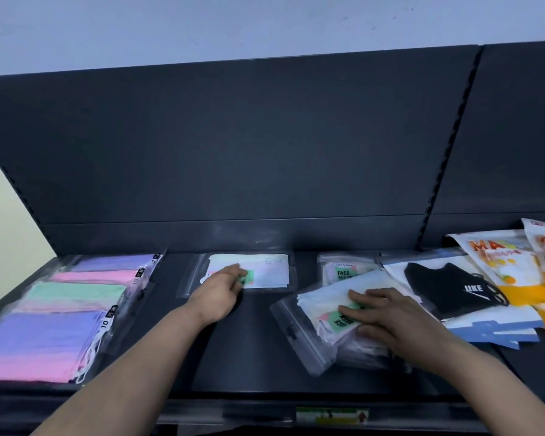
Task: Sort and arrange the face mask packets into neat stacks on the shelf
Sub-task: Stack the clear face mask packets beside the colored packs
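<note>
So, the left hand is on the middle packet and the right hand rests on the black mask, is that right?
No: the head view shows the right hand on the tilted white mask packets, the black mask beside it. The left hand does touch the middle packet.

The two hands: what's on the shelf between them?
Mostly bare dark shelf, in the head view. The left hand touches a white packet; the right hand rests on a tilted pile of clear packets, whose corner pokes into the gap.

"FACE": clear packet; "UKE": black mask; "10": pastel packet.
</note>
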Available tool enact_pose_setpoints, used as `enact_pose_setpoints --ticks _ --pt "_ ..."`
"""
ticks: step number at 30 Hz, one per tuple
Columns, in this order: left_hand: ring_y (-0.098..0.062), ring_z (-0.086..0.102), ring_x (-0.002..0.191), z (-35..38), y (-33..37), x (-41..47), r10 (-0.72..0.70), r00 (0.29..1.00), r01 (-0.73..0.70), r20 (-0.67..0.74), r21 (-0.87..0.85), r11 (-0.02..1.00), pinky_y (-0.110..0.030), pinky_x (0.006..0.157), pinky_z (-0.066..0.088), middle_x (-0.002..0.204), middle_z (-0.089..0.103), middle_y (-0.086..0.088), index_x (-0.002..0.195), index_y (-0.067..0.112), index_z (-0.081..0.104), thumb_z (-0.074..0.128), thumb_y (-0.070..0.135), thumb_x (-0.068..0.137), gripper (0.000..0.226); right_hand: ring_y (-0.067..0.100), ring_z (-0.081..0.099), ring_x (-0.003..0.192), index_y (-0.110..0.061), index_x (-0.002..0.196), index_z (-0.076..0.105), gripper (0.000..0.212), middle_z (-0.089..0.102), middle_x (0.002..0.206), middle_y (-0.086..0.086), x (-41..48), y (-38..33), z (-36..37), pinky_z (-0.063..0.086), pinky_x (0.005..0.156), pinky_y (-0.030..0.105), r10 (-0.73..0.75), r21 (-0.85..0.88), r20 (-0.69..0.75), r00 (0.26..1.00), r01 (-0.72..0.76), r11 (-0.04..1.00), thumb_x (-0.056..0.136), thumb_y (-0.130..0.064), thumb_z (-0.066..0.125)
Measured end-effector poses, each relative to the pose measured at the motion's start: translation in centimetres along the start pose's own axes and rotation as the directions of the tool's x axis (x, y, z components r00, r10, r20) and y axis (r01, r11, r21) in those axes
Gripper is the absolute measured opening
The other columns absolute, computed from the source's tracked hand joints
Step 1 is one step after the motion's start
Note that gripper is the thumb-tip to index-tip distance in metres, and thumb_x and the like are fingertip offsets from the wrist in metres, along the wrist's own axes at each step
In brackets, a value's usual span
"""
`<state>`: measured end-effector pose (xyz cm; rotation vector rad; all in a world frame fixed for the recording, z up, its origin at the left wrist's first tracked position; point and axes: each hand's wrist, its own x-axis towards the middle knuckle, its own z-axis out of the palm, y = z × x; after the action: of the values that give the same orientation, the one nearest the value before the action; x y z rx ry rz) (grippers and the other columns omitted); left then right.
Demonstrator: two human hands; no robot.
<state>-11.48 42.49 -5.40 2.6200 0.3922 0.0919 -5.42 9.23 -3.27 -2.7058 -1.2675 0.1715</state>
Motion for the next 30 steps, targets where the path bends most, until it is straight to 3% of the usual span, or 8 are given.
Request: enact_pose_setpoints --ticks 4,6,10,13,16,19,21,30 --pt "-0.024 0.051 0.125 -1.7 -0.1 -1.4 -0.049 0.973 0.034 -0.227 -0.069 0.997 -0.033 0.101 0.041 0.136 0.056 0.0 0.134 0.022 0.051 0.042 0.015 0.099 0.037 0.003 0.014 0.144 -0.049 0.139 0.03 0.059 0.019 0.151 -0.022 0.9 -0.9 1.1 0.017 0.117 0.026 0.038 0.093 -0.162 0.986 -0.023 0.995 0.087 -0.071 0.015" --pt "-0.026 0.054 0.122 -2.9 -0.4 -2.3 -0.064 0.963 0.051 -0.263 -0.057 0.997 -0.035 0.098 0.044 0.132 0.059 -0.005 0.133 0.021 0.051 0.043 0.015 0.098 0.036 0.01 0.026 0.142 -0.038 0.14 0.04 0.045 0.031 0.149 -0.014 2.3 -2.5 1.7 0.025 0.115 0.029 0.081 0.118 -0.248 0.965 -0.053 0.992 0.096 -0.051 0.036" --pt "-0.027 0.053 0.123 -5.8 -1.3 -3.9 -0.104 0.929 0.092 -0.355 -0.052 0.994 -0.033 0.097 0.04 0.133 0.058 -0.01 0.136 0.015 0.047 0.042 0.011 0.098 0.039 0.027 0.066 0.107 -0.02 0.112 0.07 0.034 0.069 0.117 0.004 6.8 -8.1 2.5 0.056 0.081 0.039 0.026 0.048 -0.479 0.878 -0.004 0.999 0.08 -0.025 0.062" --pt "-0.028 0.052 0.123 -7.6 -2.9 -4.8 -0.142 0.903 0.112 -0.406 -0.097 0.989 -0.034 0.098 0.041 0.134 0.058 -0.011 0.137 0.013 0.045 0.04 0.009 0.098 0.04 0.026 0.069 0.099 -0.022 0.104 0.073 0.034 0.072 0.108 0.001 10.4 -13.1 2.9 0.058 0.075 0.039 0.011 -0.035 -0.428 0.904 -0.029 0.999 0.074 -0.033 0.06" --pt "-0.027 0.053 0.124 -8.7 -4.9 -5.1 -0.139 0.903 0.105 -0.407 -0.106 0.989 -0.033 0.098 0.04 0.134 0.058 -0.008 0.136 0.012 0.047 0.042 0.009 0.097 0.039 0.027 0.063 0.113 -0.023 0.113 0.068 0.034 0.067 0.119 0.002 13.4 -16.7 3.8 0.053 0.087 0.044 0.052 -0.075 -0.314 0.948 -0.079 0.994 0.082 -0.035 0.06" --pt "-0.025 0.055 0.122 -9.1 -6.2 -5.1 -0.086 0.932 0.062 -0.353 -0.079 0.995 -0.031 0.099 0.042 0.132 0.06 -0.007 0.135 0.014 0.048 0.042 0.009 0.097 0.039 0.027 0.019 0.146 -0.023 0.146 0.032 0.049 0.025 0.156 0.004 14.9 -17.8 5.6 0.019 0.114 0.047 0.073 -0.027 -0.079 0.994 -0.075 0.997 0.1 -0.036 0.041" --pt "-0.023 0.055 0.121 -8.8 -6.6 -5.0 -0.031 0.954 0.018 -0.298 -0.047 0.999 -0.031 0.099 0.043 0.132 0.06 -0.004 0.134 0.018 0.05 0.041 0.008 0.096 0.04 0.022 0.003 0.148 -0.028 0.151 0.018 0.053 0.009 0.161 -0.002 14.8 -17.6 5.9 0.007 0.118 0.042 0.084 -0.005 -0.046 0.995 -0.084 0.996 0.101 -0.039 0.032" --pt "-0.019 0.028 0.142 -6.4 -7.2 -3.3 0.279 0.957 -0.291 0.083 0.208 0.934 -0.033 0.115 0.028 0.156 0.029 0.0 0.142 0.024 0.043 0.046 0.008 0.092 0.053 0.029 0.005 0.148 -0.036 0.148 0.023 0.058 0.012 0.16 -0.003 14.8 -18.4 5.8 0.011 0.116 0.052 0.208 0.002 -0.04 0.977 -0.208 0.978 0.097 -0.012 0.034"
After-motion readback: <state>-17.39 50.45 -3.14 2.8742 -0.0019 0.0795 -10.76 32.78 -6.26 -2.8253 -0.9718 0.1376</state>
